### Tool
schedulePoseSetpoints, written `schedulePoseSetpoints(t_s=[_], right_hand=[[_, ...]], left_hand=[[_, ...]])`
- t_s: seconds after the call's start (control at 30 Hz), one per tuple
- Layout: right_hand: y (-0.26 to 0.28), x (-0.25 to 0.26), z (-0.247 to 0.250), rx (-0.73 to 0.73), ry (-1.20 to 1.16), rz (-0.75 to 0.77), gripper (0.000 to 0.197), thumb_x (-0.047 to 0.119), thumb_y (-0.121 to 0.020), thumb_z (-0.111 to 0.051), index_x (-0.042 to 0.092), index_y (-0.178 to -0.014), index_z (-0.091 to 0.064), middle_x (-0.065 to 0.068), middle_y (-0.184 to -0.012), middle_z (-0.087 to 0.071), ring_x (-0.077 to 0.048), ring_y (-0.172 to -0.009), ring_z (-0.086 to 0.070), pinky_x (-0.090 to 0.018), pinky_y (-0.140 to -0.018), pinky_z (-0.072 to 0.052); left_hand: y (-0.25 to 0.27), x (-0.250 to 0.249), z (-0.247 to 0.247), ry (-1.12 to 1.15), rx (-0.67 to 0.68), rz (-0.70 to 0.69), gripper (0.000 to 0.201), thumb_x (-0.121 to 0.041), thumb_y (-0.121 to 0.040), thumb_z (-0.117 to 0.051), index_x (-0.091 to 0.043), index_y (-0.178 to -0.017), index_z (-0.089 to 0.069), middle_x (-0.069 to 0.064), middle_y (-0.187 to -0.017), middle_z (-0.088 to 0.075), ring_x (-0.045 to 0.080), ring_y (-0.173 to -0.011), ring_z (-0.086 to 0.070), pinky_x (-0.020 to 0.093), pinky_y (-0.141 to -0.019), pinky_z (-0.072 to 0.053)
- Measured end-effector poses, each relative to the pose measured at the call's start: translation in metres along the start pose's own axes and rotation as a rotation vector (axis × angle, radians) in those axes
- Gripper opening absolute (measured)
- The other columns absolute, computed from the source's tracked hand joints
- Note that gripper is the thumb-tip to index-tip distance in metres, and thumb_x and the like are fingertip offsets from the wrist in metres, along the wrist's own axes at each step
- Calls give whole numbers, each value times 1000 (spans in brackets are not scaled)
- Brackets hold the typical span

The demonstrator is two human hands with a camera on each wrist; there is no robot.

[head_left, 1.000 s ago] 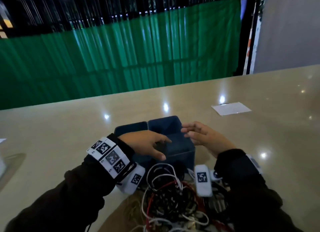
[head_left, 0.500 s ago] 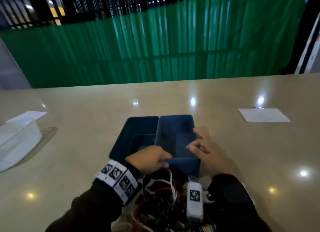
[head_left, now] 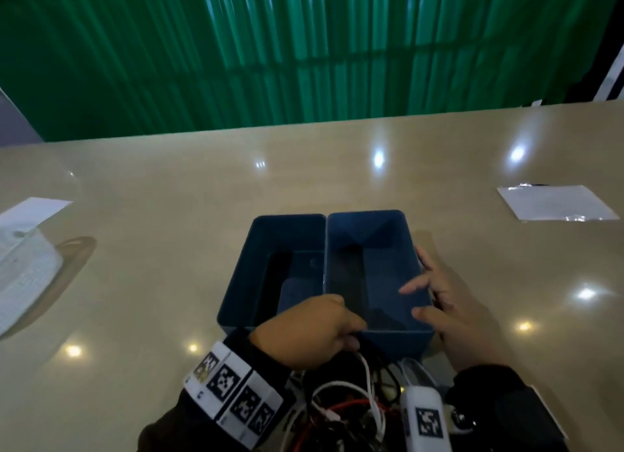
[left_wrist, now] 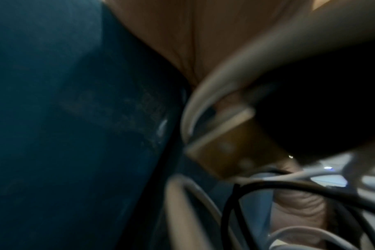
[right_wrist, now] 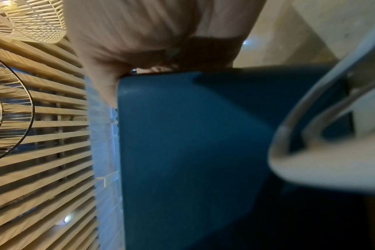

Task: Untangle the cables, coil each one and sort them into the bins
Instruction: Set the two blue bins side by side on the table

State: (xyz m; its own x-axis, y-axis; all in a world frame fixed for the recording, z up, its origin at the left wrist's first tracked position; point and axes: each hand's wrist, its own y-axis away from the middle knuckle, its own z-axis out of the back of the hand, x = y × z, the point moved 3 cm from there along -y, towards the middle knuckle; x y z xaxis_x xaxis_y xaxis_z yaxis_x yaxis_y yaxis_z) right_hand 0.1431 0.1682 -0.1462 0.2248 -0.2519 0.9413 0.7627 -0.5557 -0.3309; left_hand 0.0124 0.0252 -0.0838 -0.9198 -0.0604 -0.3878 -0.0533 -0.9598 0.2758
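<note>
Counter (head_left: pixel 169 249): glossy beige, carrying two dark blue bins side by side at centre. Right bin (head_left: pixel 374 269): my right grip (head_left: pixel 449 313) holds its 3 o'clock wall, thumb hooked over the rim; my left grip (head_left: pixel 310 330) curls over its 6 o'clock rim. Left bin (head_left: pixel 270 259): touching it at 9 o'clock. To seat both well, I should slide them squarely, clear of the tangle. Cables (head_left: pixel 347 404): white, red and black loops, knotted, at 6 o'clock, touching the bins.
</note>
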Motion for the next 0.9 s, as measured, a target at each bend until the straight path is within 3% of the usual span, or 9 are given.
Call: schedulePoseSetpoints(t_s=[0.23,0.3,0.37,0.43,0.53,0.6,0.67,0.77,0.9], right_hand=[[-5,-3,5,-15,40,0,19,29,-62,-59,38,-77,-65,4,-154,-26,-19,-141,-28,-57,-108,-30],[-7,3,3,-21,50,4,19,29,-60,-58,37,-76,-65,3,-151,-30,-19,-139,-30,-47,-110,-29],[-4,9,-3,-47,22,-26,22,28,-56,-57,27,-77,-62,1,-141,-39,-20,-130,-40,-36,-99,-35],[-4,15,-6,-62,14,-54,30,26,-55,-58,17,-84,-58,-3,-135,-43,-23,-124,-44,-32,-93,-38],[3,27,-9,-118,13,-109,39,28,-59,-59,23,-97,-58,-4,-115,-50,-22,-110,-49,-28,-85,-42],[9,47,-10,-166,56,-104,40,31,-63,-59,29,-103,-56,-2,-97,-46,-19,-98,-47,-33,-85,-39],[17,72,-15,-180,147,-90,33,26,-71,-55,33,-103,-56,1,-95,-46,-16,-94,-48,-35,-90,-38],[35,111,-30,-78,205,-32,30,25,-75,-52,34,-103,-57,8,-107,-59,-3,-97,-56,-30,-88,-44],[63,123,-52,287,188,-157,33,24,-80,-62,22,-112,-56,-2,-109,-66,-13,-82,-64,-25,-61,-52]], left_hand=[[-4,-1,2,-94,-61,-49,14,-24,-94,-54,-17,-100,-64,-1,-80,-46,18,-88,-48,31,-76,-36],[-3,-3,4,-129,-119,-67,15,-23,-93,-55,-14,-100,-65,-5,-74,-42,14,-80,-46,28,-67,-31],[-2,-4,4,-160,-157,-73,17,-22,-93,-56,-11,-102,-65,-3,-77,-47,11,-79,-45,24,-64,-26],[-1,-5,6,-185,-153,-58,18,-23,-94,-55,-10,-104,-63,1,-85,-55,14,-84,-50,25,-66,-27],[10,-9,8,-151,-113,-24,22,-26,-95,-53,-14,-113,-59,4,-106,-60,22,-104,-56,30,-78,-38],[28,-12,14,-101,-169,-29,36,-26,-96,-53,-21,-132,-51,-1,-138,-49,16,-126,-44,23,-96,-33],[58,-17,21,-49,-299,-46,44,-28,-95,-54,-27,-138,-44,-7,-149,-37,9,-134,-33,14,-97,-25],[101,-18,20,168,-432,-85,42,-26,-94,-56,-29,-135,-46,-12,-134,-50,3,-122,-47,17,-96,-38],[119,-9,-8,620,-288,-139,37,-24,-89,-61,-26,-124,-53,-3,-120,-63,10,-106,-62,22,-86,-51]])
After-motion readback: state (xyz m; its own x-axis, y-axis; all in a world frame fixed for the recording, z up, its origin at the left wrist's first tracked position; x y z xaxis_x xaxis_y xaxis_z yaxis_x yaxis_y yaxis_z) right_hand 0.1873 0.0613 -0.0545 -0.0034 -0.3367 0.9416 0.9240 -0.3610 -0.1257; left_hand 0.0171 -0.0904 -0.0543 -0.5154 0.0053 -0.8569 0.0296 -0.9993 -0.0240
